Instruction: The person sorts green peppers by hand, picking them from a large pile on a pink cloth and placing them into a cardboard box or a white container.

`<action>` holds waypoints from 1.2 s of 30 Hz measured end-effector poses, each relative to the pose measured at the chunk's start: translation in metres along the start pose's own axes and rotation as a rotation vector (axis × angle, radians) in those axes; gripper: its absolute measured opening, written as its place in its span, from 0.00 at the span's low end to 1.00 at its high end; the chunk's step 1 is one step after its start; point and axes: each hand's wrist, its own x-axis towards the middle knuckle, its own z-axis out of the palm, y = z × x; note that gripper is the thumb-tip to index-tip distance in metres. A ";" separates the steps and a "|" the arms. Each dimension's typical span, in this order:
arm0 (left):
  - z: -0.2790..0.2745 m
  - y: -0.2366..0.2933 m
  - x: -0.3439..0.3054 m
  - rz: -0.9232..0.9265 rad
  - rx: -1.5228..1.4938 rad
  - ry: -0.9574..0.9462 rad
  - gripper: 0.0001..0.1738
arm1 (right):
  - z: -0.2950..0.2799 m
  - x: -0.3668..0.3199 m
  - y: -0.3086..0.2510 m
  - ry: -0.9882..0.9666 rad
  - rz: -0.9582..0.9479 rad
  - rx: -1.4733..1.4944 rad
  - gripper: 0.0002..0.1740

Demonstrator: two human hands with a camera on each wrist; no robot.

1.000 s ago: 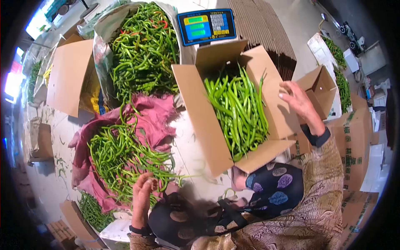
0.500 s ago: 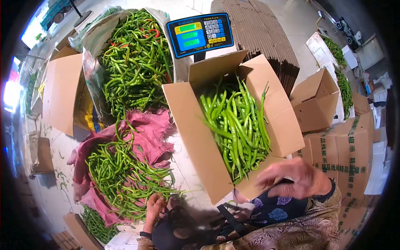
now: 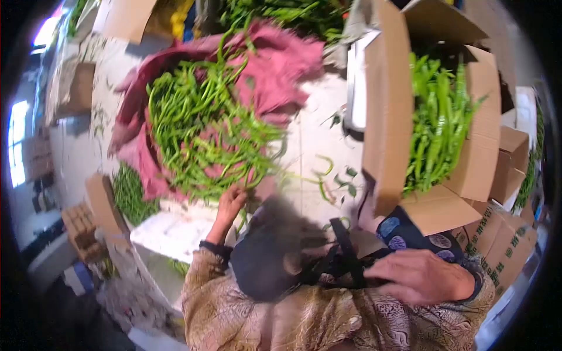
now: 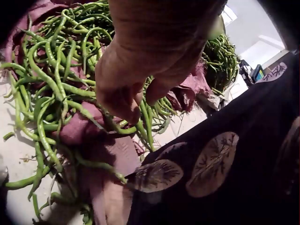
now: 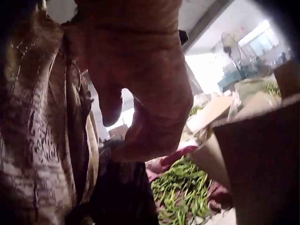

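Observation:
Long green chili peppers (image 3: pixel 199 149) lie heaped on a pink-red cloth (image 3: pixel 287 50) on the floor. At the near edge of that heap is my left hand (image 3: pixel 232 205), with curled fingers pinching a green chili pepper (image 4: pixel 123 127) in the left wrist view; part of the pepper is hidden under the fingertips. My right hand (image 3: pixel 418 278) hovers over the lap, fingers loosely bent, holding nothing. Ahead of it stands an open cardboard box (image 3: pixel 385 111) filled with straighter green chili peppers (image 3: pixel 439 123).
A pale platform (image 3: pixel 357 82) shows beside the box's left wall. Loose peppers and leaves (image 3: pixel 345 181) litter the floor between box and cloth. A white foam box (image 3: pixel 167 237) stands at the left, near more peppers (image 3: pixel 133 196). Printed cartons (image 3: pixel 497 245) are at the right.
The head view has swung down and left toward the cloth. My right hand has drawn back from the box's right flap to above the lap. My left hand has reached the heap's edge.

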 end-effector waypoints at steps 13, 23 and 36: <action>0.027 0.056 0.068 0.696 0.689 0.437 0.19 | 0.100 0.181 0.195 0.188 0.129 -0.185 0.11; 0.008 0.031 0.083 0.748 1.077 0.222 0.16 | 0.099 0.350 0.244 0.704 0.127 -0.311 0.19; -0.028 0.043 0.190 0.441 0.548 0.751 0.13 | 0.089 0.375 0.266 0.590 0.482 -0.309 0.21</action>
